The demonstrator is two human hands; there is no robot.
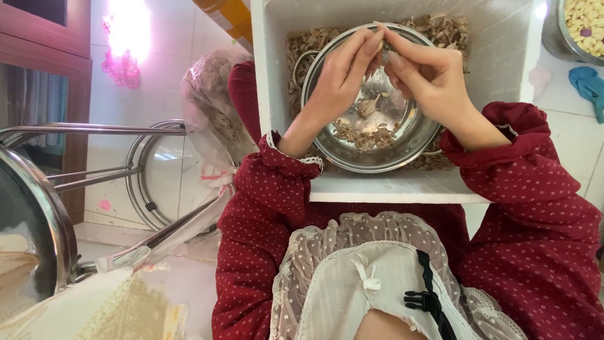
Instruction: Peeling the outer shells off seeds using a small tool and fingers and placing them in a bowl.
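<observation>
My left hand (343, 72) and my right hand (428, 75) meet fingertip to fingertip over a steel bowl (327, 141). Together they pinch a small garlic clove (381, 44), mostly hidden by the fingers. The bowl holds an unpeeled clove (368, 106) and dry papery skins (365, 135). It sits inside a white foam box (390, 189) with more brown skins (447, 28) piled around it. My sleeves are dark red with small dots.
A metal bowl of peeled pale cloves (582, 25) stands at the top right, with a blue cloth (588, 85) below it. A plastic bag (211, 107) hangs left of the box. A steel stool (157, 176) and a large steel pot (38, 226) stand further left.
</observation>
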